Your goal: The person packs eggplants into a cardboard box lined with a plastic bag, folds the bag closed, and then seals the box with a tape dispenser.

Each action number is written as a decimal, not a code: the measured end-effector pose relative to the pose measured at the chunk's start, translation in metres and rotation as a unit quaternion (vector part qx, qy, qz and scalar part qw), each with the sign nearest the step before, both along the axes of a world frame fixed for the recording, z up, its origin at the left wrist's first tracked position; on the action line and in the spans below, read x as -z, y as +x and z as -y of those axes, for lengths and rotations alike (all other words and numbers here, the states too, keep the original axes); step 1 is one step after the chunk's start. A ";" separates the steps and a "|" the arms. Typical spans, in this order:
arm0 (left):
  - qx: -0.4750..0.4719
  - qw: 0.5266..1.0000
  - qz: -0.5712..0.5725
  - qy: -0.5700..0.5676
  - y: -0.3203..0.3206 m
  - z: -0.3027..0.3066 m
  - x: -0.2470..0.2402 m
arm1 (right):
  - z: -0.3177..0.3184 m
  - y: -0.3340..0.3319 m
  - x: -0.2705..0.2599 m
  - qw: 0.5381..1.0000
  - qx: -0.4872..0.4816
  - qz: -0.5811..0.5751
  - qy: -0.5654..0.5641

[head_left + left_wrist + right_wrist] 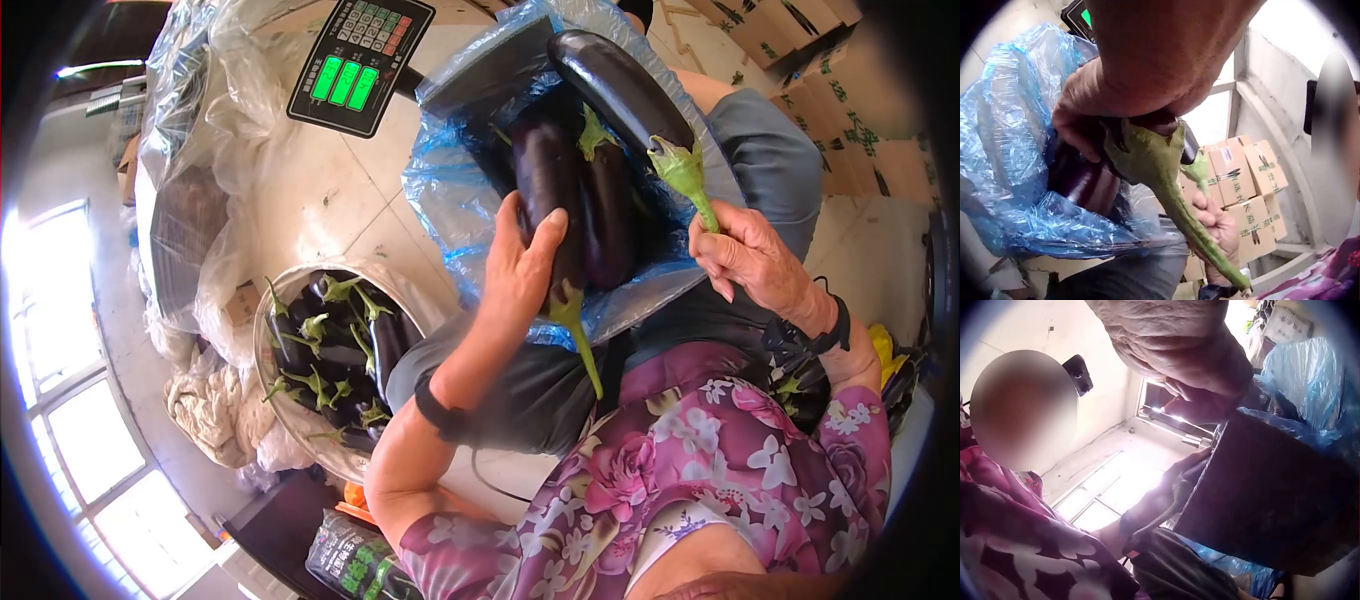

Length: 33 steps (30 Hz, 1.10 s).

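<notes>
In the head view, a box lined with blue plastic (440, 215) holds several dark eggplants. The left hand (525, 255) grips one long eggplant (545, 175) around its lower body, its green stem hanging toward the lap. The right hand (750, 250) pinches the green stem of another eggplant (620, 90), which lies slanted over the liner's right side. In the left wrist view, the gripped eggplant's green cap and stem (1160, 169) are close up below the left hand (1129, 81). The right wrist view shows the right hand (1185, 356) above the box's dark side (1272, 494); its fingertips are partly hidden.
A scale display (360, 65) with green lit digits stands behind the box. To the left, a round lined container (265, 350) holds several eggplants. Clear plastic sheeting (235, 130) hangs further left. Cardboard boxes (850, 110) are stacked at the far right.
</notes>
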State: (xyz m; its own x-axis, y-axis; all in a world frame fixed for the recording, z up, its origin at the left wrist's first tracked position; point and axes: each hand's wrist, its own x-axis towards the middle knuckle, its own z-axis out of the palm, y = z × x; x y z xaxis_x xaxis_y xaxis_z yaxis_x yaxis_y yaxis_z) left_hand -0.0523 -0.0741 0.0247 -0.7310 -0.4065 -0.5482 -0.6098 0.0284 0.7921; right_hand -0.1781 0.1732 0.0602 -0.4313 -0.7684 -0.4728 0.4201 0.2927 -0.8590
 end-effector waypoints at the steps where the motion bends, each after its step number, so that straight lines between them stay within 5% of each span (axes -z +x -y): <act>1: -0.015 0.999 -0.008 0.051 -0.005 -0.001 0.003 | 0.001 0.000 -0.001 1.000 -0.009 -0.003 -0.003; 2: -0.021 0.999 -0.010 0.049 -0.009 -0.002 0.009 | 0.003 0.001 -0.003 1.000 -0.015 -0.004 -0.005; 4: 0.077 0.972 -0.086 -0.207 -0.014 -0.001 0.015 | 0.009 0.003 -0.009 1.000 -0.026 0.002 0.015; 6: 0.068 0.951 -0.168 -0.250 -0.013 -0.006 -0.004 | 0.016 0.007 -0.010 0.998 -0.057 -0.007 0.018; 8: 0.015 0.978 -0.202 -0.058 -0.007 -0.010 -0.033 | 0.021 0.013 -0.015 0.994 -0.097 -0.056 0.011; 10: -0.072 0.924 -0.303 0.223 -0.006 -0.023 -0.048 | 0.033 0.020 -0.023 0.985 -0.140 -0.093 0.026; 11: -0.102 0.918 -0.275 0.268 -0.001 -0.024 -0.058 | 0.040 0.028 -0.021 0.977 -0.155 -0.147 0.001; 13: -0.146 0.923 -0.275 0.223 0.012 -0.025 -0.060 | 0.056 0.044 -0.020 0.943 -0.200 -0.262 -0.055; 18: -0.243 0.903 -0.314 0.165 0.070 0.005 -0.093 | 0.092 0.056 -0.049 0.871 -0.309 -0.345 -0.165; 20: -0.260 0.918 -0.294 0.056 0.120 0.038 -0.099 | 0.090 0.059 -0.058 0.901 -0.328 -0.241 -0.149; 21: -0.380 0.853 -0.346 0.093 0.130 0.042 -0.107 | 0.091 0.054 -0.063 0.879 -0.349 -0.243 -0.213; 24: -0.457 0.847 -0.267 -0.050 0.205 0.095 -0.090 | 0.098 0.046 -0.100 0.862 -0.417 -0.029 -0.287; 26: -0.518 0.824 -0.213 -0.087 0.246 0.117 -0.065 | 0.090 0.062 -0.101 0.863 -0.290 0.097 -0.402; 30: -0.597 0.784 -0.085 -0.146 0.341 0.156 0.018 | 0.114 0.046 -0.128 0.768 -0.419 0.172 -0.453; 33: -0.641 0.745 -0.023 -0.184 0.374 0.162 0.062 | 0.112 0.046 -0.143 0.794 -0.384 0.152 -0.446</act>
State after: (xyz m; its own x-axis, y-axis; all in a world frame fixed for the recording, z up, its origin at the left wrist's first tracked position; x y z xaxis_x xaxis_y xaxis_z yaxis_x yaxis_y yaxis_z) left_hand 0.3217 -0.2358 -0.0372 0.3723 -0.9030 -0.2144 -0.2944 -0.3340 0.8954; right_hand -0.1321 0.0611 0.2028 0.3554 -0.8374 0.4152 0.6392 -0.1063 -0.7616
